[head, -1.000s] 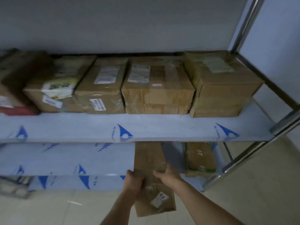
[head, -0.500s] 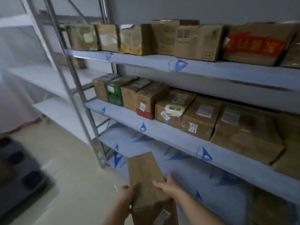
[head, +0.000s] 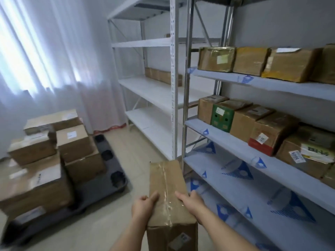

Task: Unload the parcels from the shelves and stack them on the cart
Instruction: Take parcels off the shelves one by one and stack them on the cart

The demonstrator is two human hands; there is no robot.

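I carry a long brown taped parcel (head: 167, 185) low in front of me. My left hand (head: 143, 208) grips its left side and my right hand (head: 192, 202) grips its right side, thumbs on top. To the left stands the dark cart (head: 101, 187) with several stacked cardboard parcels (head: 36, 178) on it. On the right, the metal shelves (head: 253, 147) hold more parcels (head: 268, 127), among them a green box (head: 222, 117).
A second white shelving unit (head: 154, 91) stands behind, with one flat box (head: 159, 76) on it. White curtains (head: 45, 60) cover the window at left. Tiled floor (head: 130, 156) lies between cart and shelves.
The view has swung left from the shelves toward the cart. The parcel has come off the lower shelf and both hands still hold it.
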